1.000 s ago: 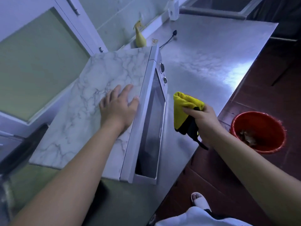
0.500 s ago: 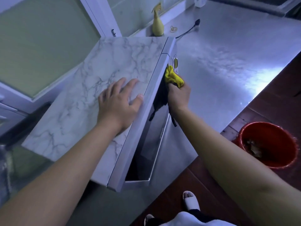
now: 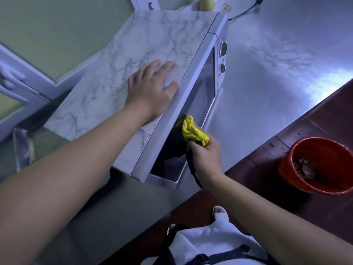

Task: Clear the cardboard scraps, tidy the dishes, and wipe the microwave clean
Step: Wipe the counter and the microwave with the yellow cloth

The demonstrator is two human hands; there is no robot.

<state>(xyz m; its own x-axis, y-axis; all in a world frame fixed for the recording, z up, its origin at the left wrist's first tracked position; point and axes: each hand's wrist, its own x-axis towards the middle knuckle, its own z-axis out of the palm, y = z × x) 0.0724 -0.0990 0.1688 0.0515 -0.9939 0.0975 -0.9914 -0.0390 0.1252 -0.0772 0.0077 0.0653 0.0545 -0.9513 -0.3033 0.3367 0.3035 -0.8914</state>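
Note:
A white microwave [image 3: 118, 77] with a marble-patterned top stands on the steel counter, its door shut and two knobs at the far end. My left hand [image 3: 152, 88] lies flat on the top near the front edge, fingers straight. My right hand [image 3: 206, 155] grips a bunched yellow and black cloth [image 3: 193, 131] and holds it against the near part of the dark door glass. A red bucket [image 3: 298, 178] on the floor at the right holds cardboard scraps [image 3: 304, 166].
The steel counter [image 3: 277, 73] stretches to the right of the microwave. A yellow bottle [image 3: 207, 3] and a black cable [image 3: 246, 10] lie by the back wall. Cupboard doors [image 3: 57, 35] rise at the left. My slippered feet stand on the dark wood floor [image 3: 315, 129].
My right hand has slid the cloth along the door from the far end by the knobs toward the near end. The left hand stays flat on the top.

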